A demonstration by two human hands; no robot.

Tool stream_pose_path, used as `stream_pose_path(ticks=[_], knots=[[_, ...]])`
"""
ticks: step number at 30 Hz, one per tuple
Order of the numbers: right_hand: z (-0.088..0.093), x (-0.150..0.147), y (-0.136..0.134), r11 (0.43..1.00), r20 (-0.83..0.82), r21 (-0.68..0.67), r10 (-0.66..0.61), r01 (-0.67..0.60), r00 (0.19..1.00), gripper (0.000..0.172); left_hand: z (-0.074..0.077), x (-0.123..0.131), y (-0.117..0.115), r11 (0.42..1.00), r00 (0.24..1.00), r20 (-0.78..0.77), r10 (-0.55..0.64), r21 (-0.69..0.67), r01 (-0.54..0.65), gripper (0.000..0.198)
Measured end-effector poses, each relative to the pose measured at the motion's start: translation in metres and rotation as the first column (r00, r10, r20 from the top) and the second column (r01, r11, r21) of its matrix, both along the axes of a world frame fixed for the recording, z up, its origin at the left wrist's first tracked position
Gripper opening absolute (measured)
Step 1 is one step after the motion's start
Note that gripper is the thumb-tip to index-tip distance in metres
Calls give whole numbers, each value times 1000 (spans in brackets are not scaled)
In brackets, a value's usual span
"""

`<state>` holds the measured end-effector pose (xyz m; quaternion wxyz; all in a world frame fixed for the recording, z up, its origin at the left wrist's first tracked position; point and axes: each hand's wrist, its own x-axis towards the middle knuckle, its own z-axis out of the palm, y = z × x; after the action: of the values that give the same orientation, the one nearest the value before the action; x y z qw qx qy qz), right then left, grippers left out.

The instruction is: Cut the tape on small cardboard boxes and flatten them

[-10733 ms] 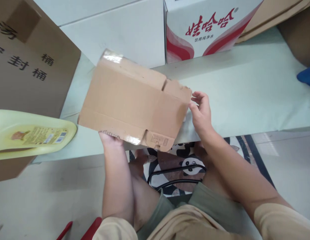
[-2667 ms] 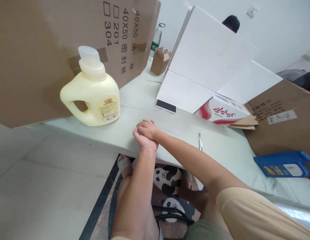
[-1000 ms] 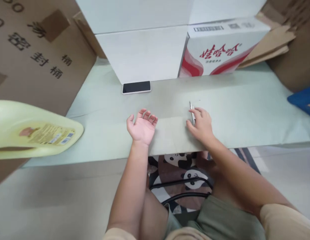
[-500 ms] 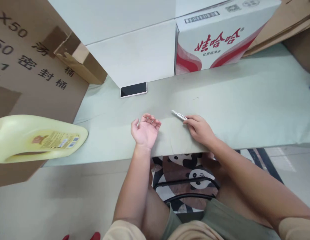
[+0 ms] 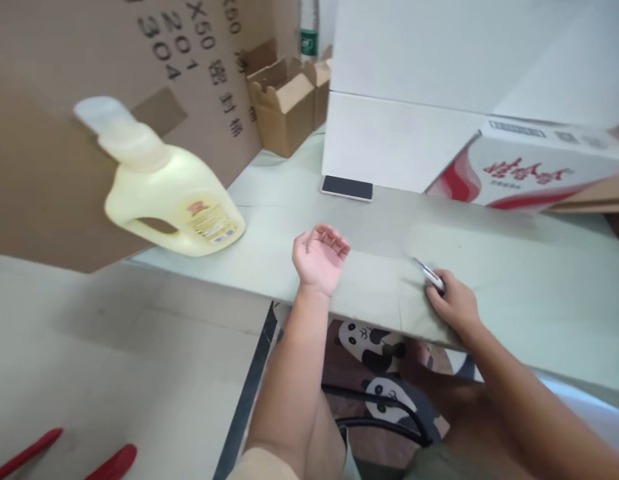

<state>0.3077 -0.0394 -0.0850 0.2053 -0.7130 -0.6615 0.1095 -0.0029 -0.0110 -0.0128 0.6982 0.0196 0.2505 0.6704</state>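
My left hand (image 5: 320, 261) is palm up over the front part of the pale green table (image 5: 534, 273), its fingers loosely curled and apart, with nothing in it. In my right hand (image 5: 456, 301), at the table's front edge, is a slim silver utility knife (image 5: 430, 274). Its narrow tip points away from me and to the left; motion blurs it a little. A phone (image 5: 347, 188) with a dark screen lies flat beyond my left hand, against the white boxes.
A large yellow jug-like bottle (image 5: 186, 183) stands on the left. Behind it rises a big printed cardboard carton (image 5: 199, 113). Small brown boxes (image 5: 289, 117) and a water bottle (image 5: 309, 33) are at the back. White boxes (image 5: 379, 140) and a red-and-white carton (image 5: 529, 170) line the rear.
The view has turned left, so things on the table appear farther right and the whole yellow bottle shows. My right hand, still holding the utility knife, is farther from my left hand.
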Motion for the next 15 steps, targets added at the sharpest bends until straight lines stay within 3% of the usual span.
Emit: stream_pose_path(ticks=[2,6,10,15], knots=[[14,-15,11,998,-40,-47,42,-44,998,20,4,-12,1,1000,997,74,5,19,-7,30],[45,-77,66,956,-97,-52,282,-288,954,44,13,-32,4,993,973,226,43,94,-65,32],[68,-178,155,890,-136,42,455,-454,880,52,14,-47,3,988,949,306,72,108,-109,34],[89,-302,276,810,-103,219,573,-543,813,37,11,-65,-2,986,924,364,120,63,-153,33]])
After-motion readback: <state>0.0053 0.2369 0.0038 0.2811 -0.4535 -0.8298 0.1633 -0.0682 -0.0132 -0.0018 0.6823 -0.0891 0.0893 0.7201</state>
